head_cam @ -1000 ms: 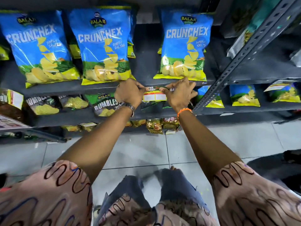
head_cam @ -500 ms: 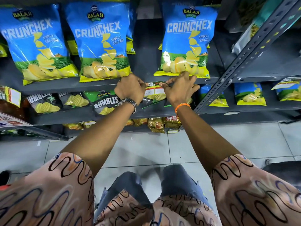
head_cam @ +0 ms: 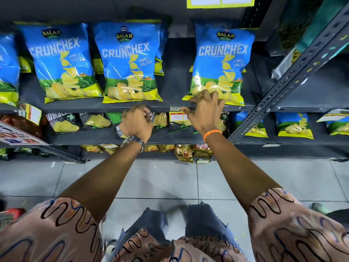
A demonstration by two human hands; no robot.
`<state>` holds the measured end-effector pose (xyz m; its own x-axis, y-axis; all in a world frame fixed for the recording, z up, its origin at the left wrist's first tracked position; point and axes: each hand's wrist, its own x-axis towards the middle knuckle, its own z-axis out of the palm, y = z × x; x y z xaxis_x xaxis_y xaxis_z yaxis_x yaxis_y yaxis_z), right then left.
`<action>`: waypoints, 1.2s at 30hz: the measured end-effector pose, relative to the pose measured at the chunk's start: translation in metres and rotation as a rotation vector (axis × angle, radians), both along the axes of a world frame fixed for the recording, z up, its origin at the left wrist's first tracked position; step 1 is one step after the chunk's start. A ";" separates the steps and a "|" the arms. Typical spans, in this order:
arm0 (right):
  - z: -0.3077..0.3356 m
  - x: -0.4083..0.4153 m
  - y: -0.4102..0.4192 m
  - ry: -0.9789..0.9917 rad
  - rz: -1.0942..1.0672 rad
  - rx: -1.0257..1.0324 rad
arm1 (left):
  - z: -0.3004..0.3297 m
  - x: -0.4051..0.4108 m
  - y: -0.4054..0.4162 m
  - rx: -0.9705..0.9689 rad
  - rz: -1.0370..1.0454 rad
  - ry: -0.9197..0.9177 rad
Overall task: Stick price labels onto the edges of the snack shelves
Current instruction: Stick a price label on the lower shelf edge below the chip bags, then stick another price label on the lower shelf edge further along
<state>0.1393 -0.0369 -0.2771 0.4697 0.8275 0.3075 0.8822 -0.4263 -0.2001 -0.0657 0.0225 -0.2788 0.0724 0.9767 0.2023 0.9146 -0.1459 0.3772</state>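
Grey shelf edge [head_cam: 90, 106]; tiled floor [head_cam: 170, 178].

The right hand [head_cam: 204, 112] covers the right part of the price label [head_cam: 176, 116] at frame centre; its handwritten figure is too faint to read. The left hand [head_cam: 137, 121] is motion-blurred, fingers curled, and whether they hold anything cannot be told. At the top edge a yellow-bordered sign [head_cam: 220, 1] is cut off. At far left a Crunchex bag [head_cam: 7, 69] is cropped, and a red promo card [head_cam: 15, 134] runs out of frame.
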 end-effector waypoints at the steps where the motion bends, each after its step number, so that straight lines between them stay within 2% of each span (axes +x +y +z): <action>1: 0.000 -0.002 0.004 -0.033 0.027 -0.024 | 0.000 -0.006 0.000 0.001 0.006 0.002; 3: -0.001 -0.002 0.009 -0.102 0.067 -0.074 | 0.001 -0.017 0.000 0.017 0.012 0.024; 5: -0.002 -0.001 0.007 -0.084 0.088 -0.091 | 0.003 -0.029 0.002 0.040 0.027 0.037; 9: 0.007 -0.028 0.004 0.056 0.086 0.065 | 0.016 -0.062 0.004 0.046 0.158 -0.029; 11: 0.017 -0.063 0.013 0.073 0.179 0.151 | 0.025 -0.083 0.004 0.022 0.241 -0.080; 16: 0.047 -0.171 0.057 0.121 0.406 0.212 | 0.047 -0.162 0.020 0.046 0.416 -0.134; 19: 0.057 -0.242 0.090 0.176 0.449 0.227 | 0.051 -0.232 0.041 0.097 0.523 -0.280; 23: 0.056 -0.332 0.130 0.209 0.482 0.143 | 0.038 -0.333 0.080 -0.049 0.646 -0.579; 26: 0.052 -0.384 0.168 0.227 0.554 -0.006 | 0.018 -0.389 0.114 -0.277 0.599 -0.782; 29: 0.051 -0.419 0.203 0.225 0.612 -0.133 | 0.004 -0.410 0.136 -0.446 0.536 -0.987; 33: 0.051 -0.445 0.241 0.118 0.621 -0.230 | -0.019 -0.419 0.156 -0.595 0.425 -1.047; 36: 0.049 -0.456 0.260 0.027 0.623 -0.306 | -0.037 -0.420 0.168 -0.651 0.425 -1.108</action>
